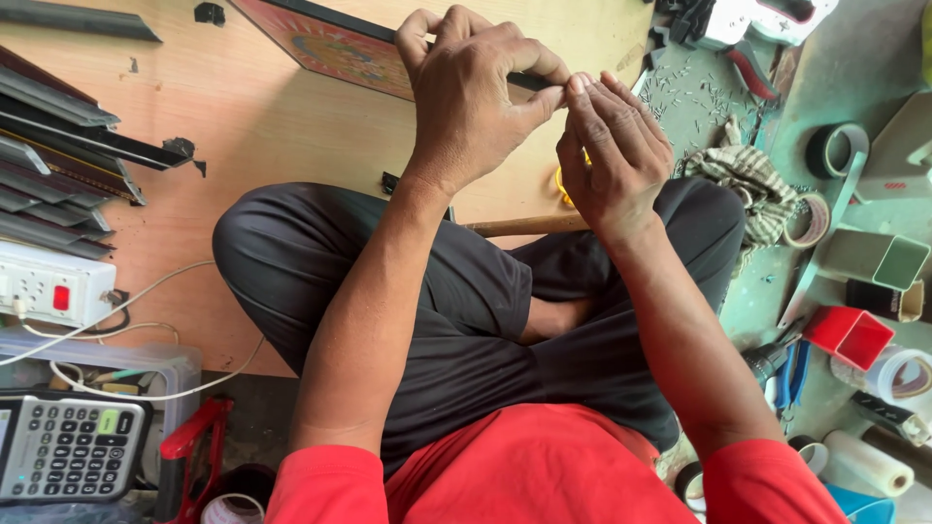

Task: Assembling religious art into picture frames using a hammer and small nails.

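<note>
My left hand [473, 92] grips the black edge of a framed picture [335, 44] that lies on the wooden board [252, 126]. The fingers curl over the frame's corner. My right hand [612, 150] presses its fingertips against the same frame corner, touching my left thumb. Whether anything small sits between the fingers is hidden. The picture shows a red and orange pattern. I sit cross-legged in dark trousers and a red shirt, with a wooden stick [524, 225] across my lap.
Dark frame mouldings [58, 165] are stacked at the left, above a white power strip [53, 286] and a calculator [68, 446]. Small nails [694, 92], tape rolls [835, 150], a checked cloth [748, 180], a red box [849, 335] and pliers [791, 369] lie at the right.
</note>
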